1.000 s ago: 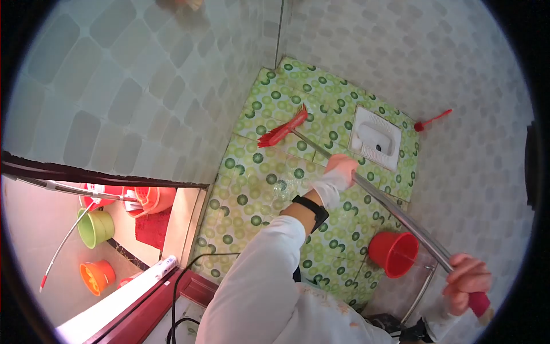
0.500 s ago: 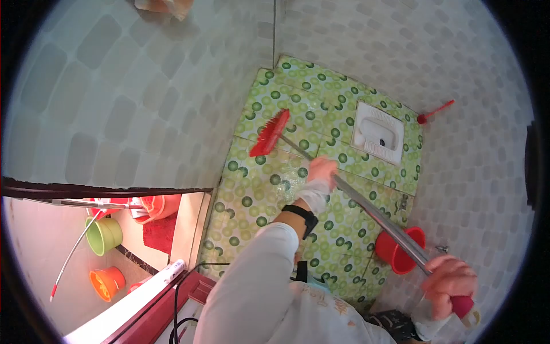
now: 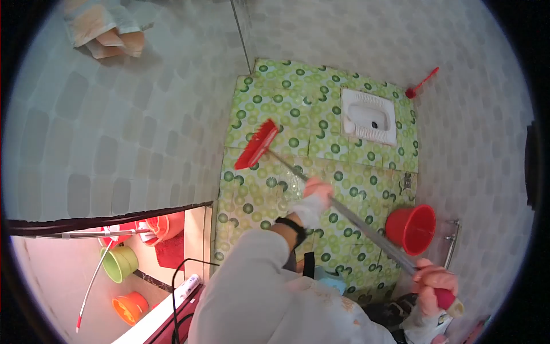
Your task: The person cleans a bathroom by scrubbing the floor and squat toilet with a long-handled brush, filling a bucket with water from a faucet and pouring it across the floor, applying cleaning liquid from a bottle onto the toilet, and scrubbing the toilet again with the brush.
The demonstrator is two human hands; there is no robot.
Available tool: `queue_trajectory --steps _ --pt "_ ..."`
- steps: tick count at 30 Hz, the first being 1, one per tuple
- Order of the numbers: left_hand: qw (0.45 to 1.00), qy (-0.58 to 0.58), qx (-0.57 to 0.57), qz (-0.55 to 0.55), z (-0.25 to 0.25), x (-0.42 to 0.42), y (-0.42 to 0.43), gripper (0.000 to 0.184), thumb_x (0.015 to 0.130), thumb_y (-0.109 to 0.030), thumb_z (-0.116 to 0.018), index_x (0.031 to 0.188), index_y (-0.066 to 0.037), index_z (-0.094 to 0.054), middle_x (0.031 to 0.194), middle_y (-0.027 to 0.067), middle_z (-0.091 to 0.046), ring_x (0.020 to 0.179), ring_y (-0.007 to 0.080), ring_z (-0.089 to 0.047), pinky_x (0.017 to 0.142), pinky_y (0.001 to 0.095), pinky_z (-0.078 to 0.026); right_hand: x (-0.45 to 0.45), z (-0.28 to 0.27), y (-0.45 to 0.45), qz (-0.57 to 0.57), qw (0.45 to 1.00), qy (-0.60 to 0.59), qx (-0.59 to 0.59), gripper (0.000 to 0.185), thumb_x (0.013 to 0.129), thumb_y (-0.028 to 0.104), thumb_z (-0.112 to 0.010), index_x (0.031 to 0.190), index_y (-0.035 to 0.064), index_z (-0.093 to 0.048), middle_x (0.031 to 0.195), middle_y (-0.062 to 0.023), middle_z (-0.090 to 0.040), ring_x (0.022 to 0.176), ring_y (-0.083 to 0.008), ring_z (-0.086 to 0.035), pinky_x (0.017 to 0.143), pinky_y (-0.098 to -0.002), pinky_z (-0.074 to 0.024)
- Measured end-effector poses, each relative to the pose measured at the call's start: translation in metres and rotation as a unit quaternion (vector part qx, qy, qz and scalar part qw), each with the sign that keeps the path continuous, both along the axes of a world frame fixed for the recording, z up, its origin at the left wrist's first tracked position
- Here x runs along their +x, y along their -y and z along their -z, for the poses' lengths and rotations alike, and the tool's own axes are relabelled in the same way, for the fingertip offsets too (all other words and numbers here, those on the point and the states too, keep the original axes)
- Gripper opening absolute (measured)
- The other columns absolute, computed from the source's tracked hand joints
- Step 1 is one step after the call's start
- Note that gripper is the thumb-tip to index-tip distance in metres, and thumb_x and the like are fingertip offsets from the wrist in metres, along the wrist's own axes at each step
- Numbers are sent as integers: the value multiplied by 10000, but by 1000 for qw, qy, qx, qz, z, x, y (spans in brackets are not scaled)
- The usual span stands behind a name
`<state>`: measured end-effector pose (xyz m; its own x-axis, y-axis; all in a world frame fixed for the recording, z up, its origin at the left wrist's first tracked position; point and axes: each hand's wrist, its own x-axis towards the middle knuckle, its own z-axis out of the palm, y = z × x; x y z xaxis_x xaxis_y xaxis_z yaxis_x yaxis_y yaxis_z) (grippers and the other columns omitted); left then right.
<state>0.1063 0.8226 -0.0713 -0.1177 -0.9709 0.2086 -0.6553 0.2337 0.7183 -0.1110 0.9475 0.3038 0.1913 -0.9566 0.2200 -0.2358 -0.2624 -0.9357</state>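
Note:
A long-handled broom with a red head [image 3: 256, 144] reaches across the green-patterned tile floor [image 3: 286, 200], its bristles facing up and left in the view. My left hand [image 3: 318, 192] is wrapped round the metal pole partway down, with a white sleeve and a black band behind it. Near the pole's upper end, at the lower right, my right hand [image 3: 434, 282] is closed round it beside the dark pink grip end. The pole passes just left of a red bucket [image 3: 411, 229].
A white squat toilet [image 3: 368, 116] is set in the floor, with a red brush [image 3: 422, 82] by the wall. Through the doorway stand a green bucket [image 3: 120, 264] and an orange bucket [image 3: 130, 308]. Black cable [image 3: 175, 281] hangs near my left arm. A metal pipe [image 3: 452, 243] runs along the right wall.
The broom head has swung left and down in the view, and both hands have moved left with the pole. The camera view has shifted, showing more of the paper on the left wall.

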Motion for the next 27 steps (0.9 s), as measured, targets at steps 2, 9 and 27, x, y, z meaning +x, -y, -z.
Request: queue_trajectory --steps 2,9,27 --pt "987 -159 -13 -27 10 -53 -6 126 538 -182 -661 537 -147 -540 548 74 -509 642 313 -513 619 426 -393 -6 -16 -14 37 999 -17 -16 154 808 184 -637 818 90 -516 649 -52 -563 686 -209 -562 808 -441 -452" --pt "979 -59 -51 189 -107 -119 -20 119 517 -187 -672 565 -133 -577 596 92 -556 656 327 -541 622 417 -425 -45 -75 -68 -23 963 -171 -209 214 858 231 -561 729 86 -472 618 -49 -508 620 -186 -532 665 -378 -468" --pt "840 327 135 411 11 -96 -131 184 585 -303 -655 724 -188 -686 661 86 -635 634 320 -619 581 450 -478 -90 32 -214 123 989 56 68 235 829 79 -586 1041 -5 -530 834 -138 -654 944 -290 -595 954 -506 -402"
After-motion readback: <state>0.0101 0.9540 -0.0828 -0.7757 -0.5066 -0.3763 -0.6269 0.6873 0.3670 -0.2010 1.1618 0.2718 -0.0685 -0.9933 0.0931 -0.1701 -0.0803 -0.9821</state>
